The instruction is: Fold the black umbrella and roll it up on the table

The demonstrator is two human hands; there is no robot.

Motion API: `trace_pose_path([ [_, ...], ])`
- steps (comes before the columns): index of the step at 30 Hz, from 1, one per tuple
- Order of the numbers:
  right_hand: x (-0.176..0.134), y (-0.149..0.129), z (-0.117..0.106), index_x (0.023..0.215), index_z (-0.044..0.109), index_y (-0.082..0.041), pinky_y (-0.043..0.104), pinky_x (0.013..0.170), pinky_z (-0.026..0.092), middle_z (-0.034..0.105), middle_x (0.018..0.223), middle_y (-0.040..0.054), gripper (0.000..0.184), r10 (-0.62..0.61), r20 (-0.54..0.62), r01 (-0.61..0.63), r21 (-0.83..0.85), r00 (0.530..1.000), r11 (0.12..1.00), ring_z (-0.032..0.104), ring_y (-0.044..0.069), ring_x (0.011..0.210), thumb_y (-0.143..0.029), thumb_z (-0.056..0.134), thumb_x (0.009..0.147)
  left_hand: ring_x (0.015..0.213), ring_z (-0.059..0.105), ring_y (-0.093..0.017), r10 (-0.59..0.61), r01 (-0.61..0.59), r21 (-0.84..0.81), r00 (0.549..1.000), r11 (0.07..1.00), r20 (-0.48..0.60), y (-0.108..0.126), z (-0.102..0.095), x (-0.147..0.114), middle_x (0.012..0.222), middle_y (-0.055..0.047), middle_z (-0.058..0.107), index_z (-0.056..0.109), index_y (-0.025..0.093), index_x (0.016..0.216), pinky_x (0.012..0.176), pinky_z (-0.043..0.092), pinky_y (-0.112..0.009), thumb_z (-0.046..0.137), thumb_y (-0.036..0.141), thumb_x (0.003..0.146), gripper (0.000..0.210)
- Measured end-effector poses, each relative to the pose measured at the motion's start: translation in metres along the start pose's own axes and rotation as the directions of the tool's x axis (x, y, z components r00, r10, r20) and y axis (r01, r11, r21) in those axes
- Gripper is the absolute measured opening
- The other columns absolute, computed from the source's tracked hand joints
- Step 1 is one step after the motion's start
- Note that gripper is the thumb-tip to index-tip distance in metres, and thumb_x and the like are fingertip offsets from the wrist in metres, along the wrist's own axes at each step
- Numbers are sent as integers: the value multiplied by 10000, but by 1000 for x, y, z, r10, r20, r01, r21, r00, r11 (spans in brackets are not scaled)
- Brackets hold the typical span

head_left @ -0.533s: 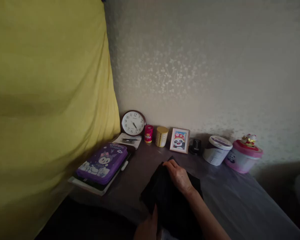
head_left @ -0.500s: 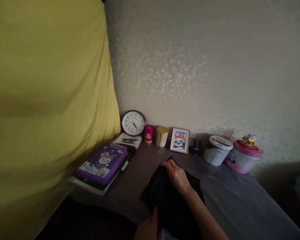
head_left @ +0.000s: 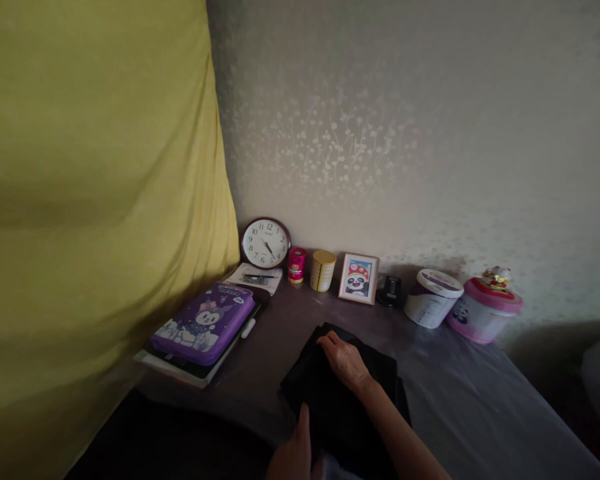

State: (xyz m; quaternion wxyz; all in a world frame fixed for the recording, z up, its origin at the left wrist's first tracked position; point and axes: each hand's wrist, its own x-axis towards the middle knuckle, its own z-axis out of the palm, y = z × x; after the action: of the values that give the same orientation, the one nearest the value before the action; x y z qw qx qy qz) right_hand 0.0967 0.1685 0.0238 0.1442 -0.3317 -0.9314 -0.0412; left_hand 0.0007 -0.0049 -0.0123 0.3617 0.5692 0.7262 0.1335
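Head view: our left hand (head_left: 294,450) touches the black cloth (head_left: 336,415) beneath both hands, grip hidden. Our right hand (head_left: 345,361), fingers together, lies farther on; we can't tell if it pinches. Beside it, layers look folded, edges not yet even.

I count two hands of my own, one left hand (head_left: 291,453) and one right hand (head_left: 347,362), and one black cloth (head_left: 335,413). Besides these I count one clock (head_left: 266,237), two cans (one red can (head_left: 297,265), one yellow can (head_left: 323,272)), one frame (head_left: 359,279), one black gadget (head_left: 392,291), two tubs (one white tub (head_left: 431,300), one pink tub (head_left: 483,313)), one figurine (head_left: 497,279), one purple case (head_left: 207,323), one dark pen (head_left: 260,277), one curtain (head_left: 100,200) and one table (head_left: 485,413).
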Motion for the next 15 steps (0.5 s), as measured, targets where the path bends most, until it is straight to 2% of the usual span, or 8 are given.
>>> trace_pose_path([
  [4,0,0,0,1054,584,-223,167,563,420,602,967,22,246,5,18,-4,-23,1000,1000,627,96,698,-167,372,943,1090,597,-271,-12,12,-96,1000,995,-7,-3,2,-3,1300,-171,542,63,59,1460,888,442,-312,451,242,831,761],
  [8,0,0,0,1056,580,-230,165,562,421,603,960,23,248,-9,35,10,-28,999,1000,628,90,690,-178,365,945,1095,596,-250,6,-10,-154,1000,988,-22,-2,0,-5,1376,-104,482,-72,199,1462,898,442,-309,468,218,809,848],
  [11,1,-1,-2,1057,581,-233,161,564,421,607,952,25,246,-9,55,12,-46,998,999,631,94,697,-189,365,948,1129,571,-244,44,-43,-49,999,998,18,3,-5,-6,1374,-60,485,-71,327,1441,930,427,-327,504,162,765,902],
  [15,3,-2,-2,1058,588,-240,159,560,422,613,936,20,245,-15,69,20,-60,998,998,635,99,701,-191,377,945,1114,575,-304,64,-72,124,996,990,64,14,-14,-5,1320,-111,515,-19,372,1431,908,445,-420,529,151,751,900],
])
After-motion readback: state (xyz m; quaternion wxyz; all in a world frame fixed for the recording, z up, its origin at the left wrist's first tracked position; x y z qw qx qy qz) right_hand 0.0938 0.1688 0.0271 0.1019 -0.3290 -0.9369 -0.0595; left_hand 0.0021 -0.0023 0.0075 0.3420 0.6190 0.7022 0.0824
